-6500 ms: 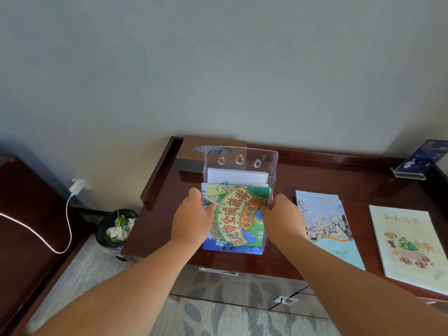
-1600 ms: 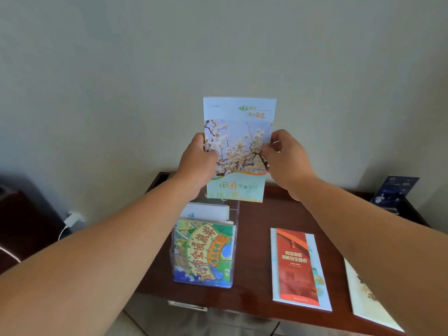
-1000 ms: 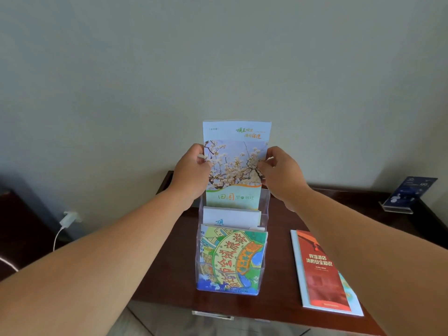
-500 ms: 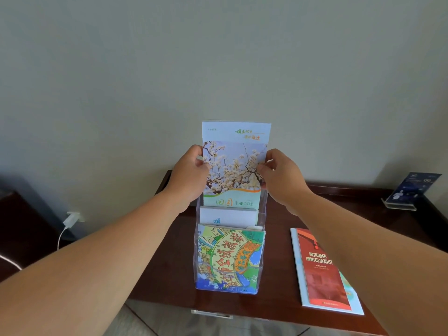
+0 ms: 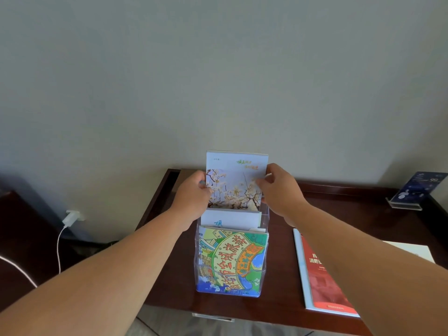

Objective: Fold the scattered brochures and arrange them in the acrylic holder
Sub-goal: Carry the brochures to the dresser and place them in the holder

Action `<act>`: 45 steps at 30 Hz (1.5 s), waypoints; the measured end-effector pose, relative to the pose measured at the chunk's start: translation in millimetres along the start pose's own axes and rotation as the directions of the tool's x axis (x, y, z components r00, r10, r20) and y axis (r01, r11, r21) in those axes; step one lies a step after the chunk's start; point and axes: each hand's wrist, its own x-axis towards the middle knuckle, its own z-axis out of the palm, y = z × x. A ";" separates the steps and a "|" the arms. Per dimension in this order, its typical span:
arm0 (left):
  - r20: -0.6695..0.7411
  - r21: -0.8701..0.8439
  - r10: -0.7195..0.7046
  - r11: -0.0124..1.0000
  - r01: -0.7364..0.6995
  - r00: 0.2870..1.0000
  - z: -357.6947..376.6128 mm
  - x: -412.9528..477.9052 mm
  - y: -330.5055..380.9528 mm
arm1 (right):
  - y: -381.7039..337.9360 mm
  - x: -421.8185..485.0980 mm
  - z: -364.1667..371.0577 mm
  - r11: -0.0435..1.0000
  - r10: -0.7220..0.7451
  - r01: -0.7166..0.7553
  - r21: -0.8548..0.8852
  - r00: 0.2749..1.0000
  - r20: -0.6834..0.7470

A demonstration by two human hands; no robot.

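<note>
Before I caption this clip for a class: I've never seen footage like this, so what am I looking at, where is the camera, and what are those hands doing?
There is no machine here. One camera is worn on a person's head and looks forward and down, so the two bare arms reaching in are the wearer's own. The left hand and right hand each pinch a side edge of a blossom brochure, held upright with its lower end in the back of an acrylic holder. In front of it stand a white brochure and a cartoon brochure. The holder stands on a dark wooden table. A red brochure lies flat to its right, and a blue sign stands farther right.
</note>
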 end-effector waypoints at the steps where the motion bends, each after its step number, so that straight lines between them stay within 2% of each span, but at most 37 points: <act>1: 0.010 0.009 -0.011 1.000 0.011 1.000 1.2 -0.5 -3.2 | 2.6 -0.4 1.5 1.000 0.010 -0.010 -0.018 1.000 0.005; 9: 0.012 0.050 0.007 0.999 -0.008 1.000 0.5 5.0 -3.2 | 25.5 -7.3 14.4 0.995 0.075 -0.073 -0.074 0.997 0.026; 16: 0.056 0.178 -0.033 0.984 0.023 0.998 3.5 1.6 -9.7 | 28.6 -11.1 14.4 0.991 0.083 -0.083 -0.105 0.997 -0.004; 34: 0.080 0.158 -0.050 0.987 0.037 0.996 -1.5 -0.6 -6.1 | 27.8 -14.1 14.8 0.987 0.075 -0.074 -0.145 0.997 0.000; 45: 0.036 0.193 -0.024 0.981 0.017 0.999 -1.1 -0.8 -8.2 | 29.0 -12.6 18.3 0.986 0.083 -0.083 -0.145 0.997 -0.003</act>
